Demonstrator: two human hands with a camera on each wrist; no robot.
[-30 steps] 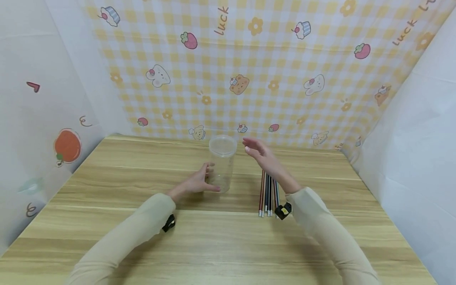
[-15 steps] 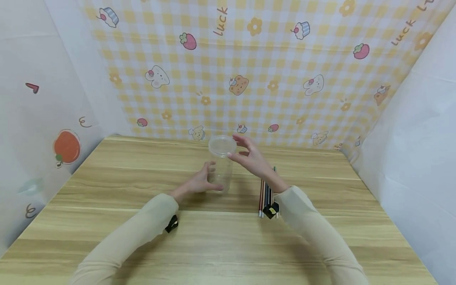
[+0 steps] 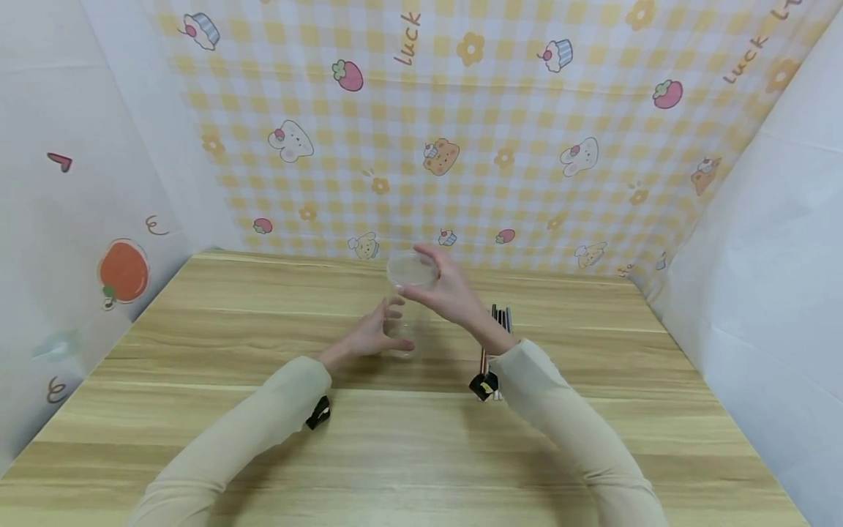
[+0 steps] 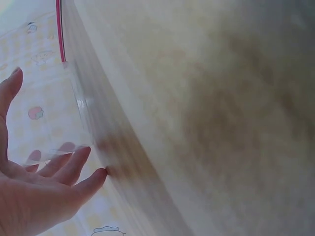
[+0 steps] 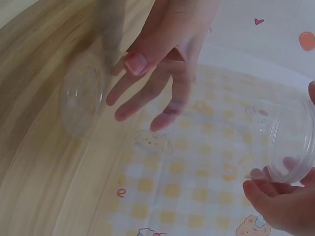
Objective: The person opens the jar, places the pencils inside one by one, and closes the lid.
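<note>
A clear plastic jar (image 3: 410,322) stands upright on the wooden table, its see-through wall hard to make out. My left hand (image 3: 370,334) holds it low on the left side, thumb in front and fingers behind. In the left wrist view the fingertips (image 4: 84,156) show around the jar's wall. On top is a round clear lid (image 3: 410,271). My right hand (image 3: 454,294) grips the lid from the right, thumb at its near edge and fingers at the far edge. The right wrist view shows the ringed lid rim (image 5: 290,142) and the jar's base (image 5: 81,98).
Several pencils (image 3: 495,316) lie side by side on the table (image 3: 408,454), partly hidden under my right forearm. A yellow checked cloth (image 3: 500,110) with cartoon prints hangs behind the table. White sheets (image 3: 72,197) close off the left and right sides.
My right hand has come left from above the pencils and taken hold of the lid. My left hand has stayed around the jar, which stands in the same place.
</note>
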